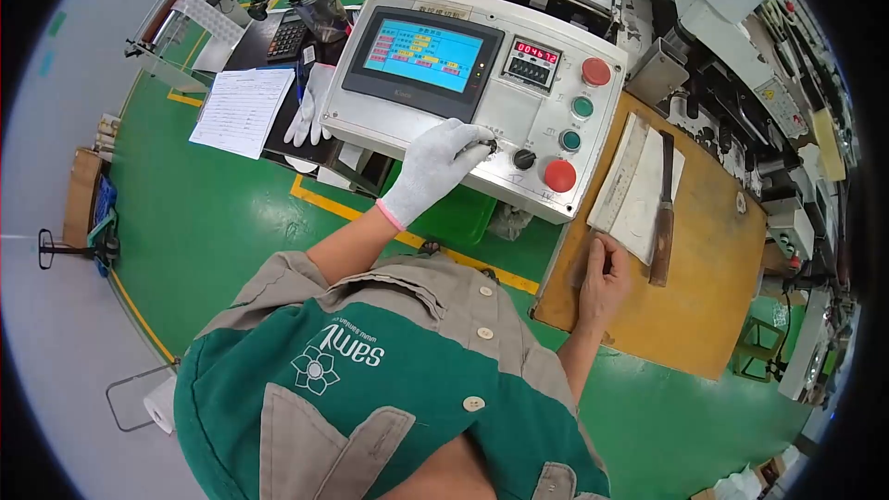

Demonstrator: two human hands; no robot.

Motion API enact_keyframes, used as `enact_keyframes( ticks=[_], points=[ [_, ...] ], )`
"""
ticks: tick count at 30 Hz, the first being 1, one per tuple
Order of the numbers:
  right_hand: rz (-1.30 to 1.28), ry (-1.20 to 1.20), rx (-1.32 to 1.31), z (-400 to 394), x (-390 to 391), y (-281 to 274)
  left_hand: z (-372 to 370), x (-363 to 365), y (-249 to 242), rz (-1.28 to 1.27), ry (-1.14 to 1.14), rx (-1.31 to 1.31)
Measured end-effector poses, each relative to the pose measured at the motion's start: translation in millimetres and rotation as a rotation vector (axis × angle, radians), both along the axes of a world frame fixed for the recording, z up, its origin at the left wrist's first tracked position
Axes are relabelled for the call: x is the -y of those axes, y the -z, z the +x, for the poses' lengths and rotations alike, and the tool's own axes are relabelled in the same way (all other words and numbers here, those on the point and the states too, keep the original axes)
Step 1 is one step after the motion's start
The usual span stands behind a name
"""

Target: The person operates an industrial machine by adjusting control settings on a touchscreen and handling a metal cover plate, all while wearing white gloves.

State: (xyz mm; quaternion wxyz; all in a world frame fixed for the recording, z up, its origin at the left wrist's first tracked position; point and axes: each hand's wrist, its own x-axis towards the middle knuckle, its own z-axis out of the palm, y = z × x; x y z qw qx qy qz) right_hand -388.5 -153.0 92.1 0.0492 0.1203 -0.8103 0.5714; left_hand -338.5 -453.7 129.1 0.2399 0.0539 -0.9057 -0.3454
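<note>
My left hand (433,169), in a white glove with a pink cuff, reaches onto the front of a white control box (407,134). Its thumb and forefinger are closed on a small black knob (492,145), partly covered by the fingertips. A second black knob (524,159) sits just right of it. Bare, my right hand (604,280) rests on the tan board (708,315), fingers loosely bent with a gap by the thumb. Its fingertips lie near the lower end of a pale ruled strip (619,176) and white paper (648,199). Beside these lies a long wooden-handled knife (663,231).
The box carries a lit screen (421,54), a red digital counter (532,60), red buttons (559,176) and green buttons (582,107). Leftward are a written sheet (243,111), white gloves (310,106) and a calculator (287,39). Machinery (741,148) borders the board's far side.
</note>
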Motion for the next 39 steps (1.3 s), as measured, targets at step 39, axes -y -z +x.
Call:
enact_keyframes(
  ticks=[39],
  points=[
    [0.008,0.024,-0.012,1,1,-2,2,-3,-11,0.062,0.004,-0.021]
  ],
)
